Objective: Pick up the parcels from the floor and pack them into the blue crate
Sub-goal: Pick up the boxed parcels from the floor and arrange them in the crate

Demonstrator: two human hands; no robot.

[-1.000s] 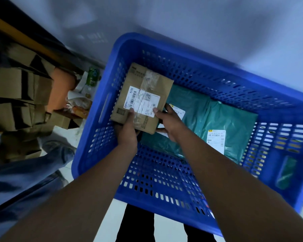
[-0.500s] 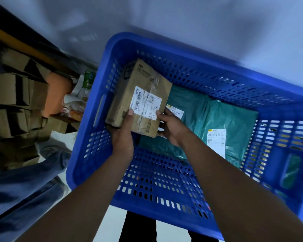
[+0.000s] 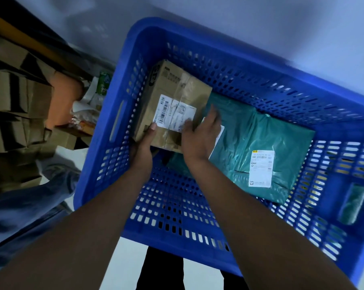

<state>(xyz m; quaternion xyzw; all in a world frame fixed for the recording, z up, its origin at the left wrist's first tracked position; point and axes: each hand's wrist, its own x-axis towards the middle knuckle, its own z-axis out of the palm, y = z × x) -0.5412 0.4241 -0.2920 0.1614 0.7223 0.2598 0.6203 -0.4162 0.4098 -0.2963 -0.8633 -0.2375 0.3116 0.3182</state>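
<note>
- The left hand [image 3: 142, 149] is gripping the near edge of the cardboard parcel [image 3: 172, 105], thumb on top.
- The right hand [image 3: 200, 135] is lying flat and spread on it.
- The parcel is sitting tilted in the blue crate [image 3: 118, 164], upper left of centre, touching the green mailer bag [image 3: 260, 141].

Hands [image 3: 170, 141] on box [image 3: 172, 105] in crate [image 3: 260, 59]

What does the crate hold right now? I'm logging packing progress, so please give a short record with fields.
container: blue crate, perforated walls and floor
box: cardboard box with white label, at the crate's left end
bags: green poly mailers with white labels, lying right of the box
left hand: grip on the box's near left corner
right hand: resting on the box's near right edge, fingers spread
outside: stacked cardboard boxes to the left
</note>
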